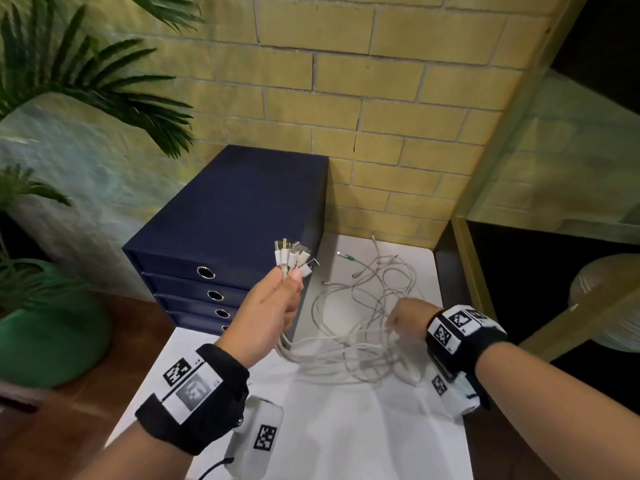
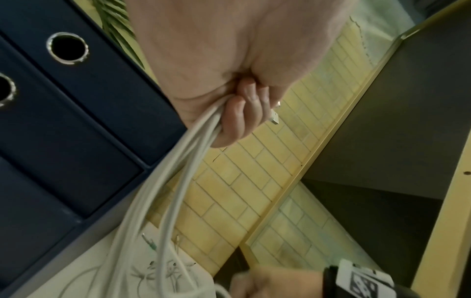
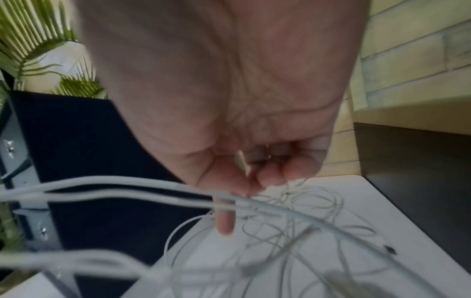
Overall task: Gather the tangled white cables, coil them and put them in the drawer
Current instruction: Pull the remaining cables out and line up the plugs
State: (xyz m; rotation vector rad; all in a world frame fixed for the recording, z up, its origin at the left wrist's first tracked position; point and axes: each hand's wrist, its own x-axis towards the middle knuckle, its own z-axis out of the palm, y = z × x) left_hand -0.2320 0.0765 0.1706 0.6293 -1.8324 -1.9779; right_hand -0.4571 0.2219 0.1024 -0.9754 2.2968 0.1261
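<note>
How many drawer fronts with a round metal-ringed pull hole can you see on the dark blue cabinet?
4, stacked down the dark blue cabinet: the top one, the second, the third and a fourth partly hidden by the left hand. More may be hidden below.

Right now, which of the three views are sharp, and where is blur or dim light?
Head view: sharp centre, the white cable plugs crisp, edges bent by the wide lens. Left wrist view: dim, the dark blue drawer box soft. Right wrist view: the near white cables smeared, the right hand blurred.
</note>
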